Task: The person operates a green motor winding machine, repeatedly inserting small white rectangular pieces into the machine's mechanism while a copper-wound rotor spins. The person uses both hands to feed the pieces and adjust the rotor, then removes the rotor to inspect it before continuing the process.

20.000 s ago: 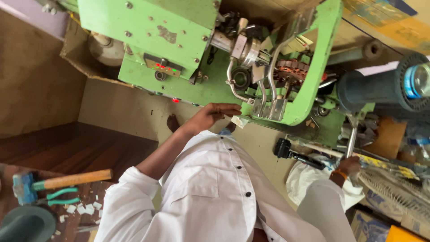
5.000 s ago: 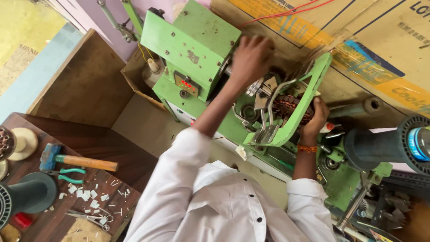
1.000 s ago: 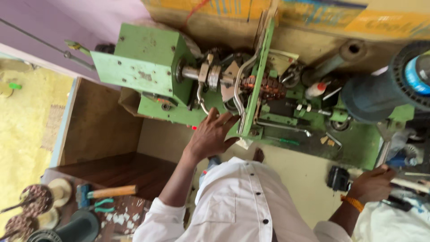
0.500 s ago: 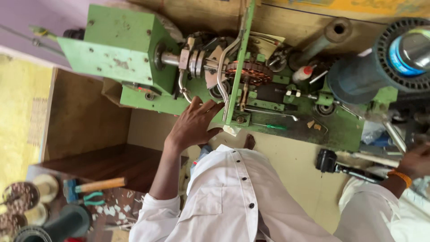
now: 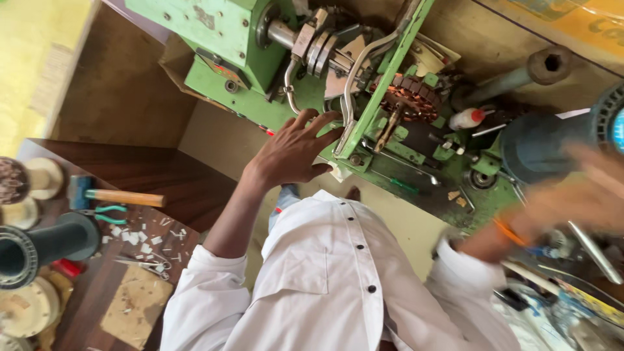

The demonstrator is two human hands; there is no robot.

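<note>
Copper-wound round stator (image 5: 411,97) sits clamped in green metal winding machine (image 5: 273,58). Left hand (image 5: 294,151) spread flat against frame; fingers could catch on guide arm. Right hand (image 5: 572,201) blurred, grip unclear.

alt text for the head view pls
A person in a white shirt rests the left hand on a green winding machine holding a copper-wound stator. The right hand is blurred. A hammer lies on the side table.
</note>
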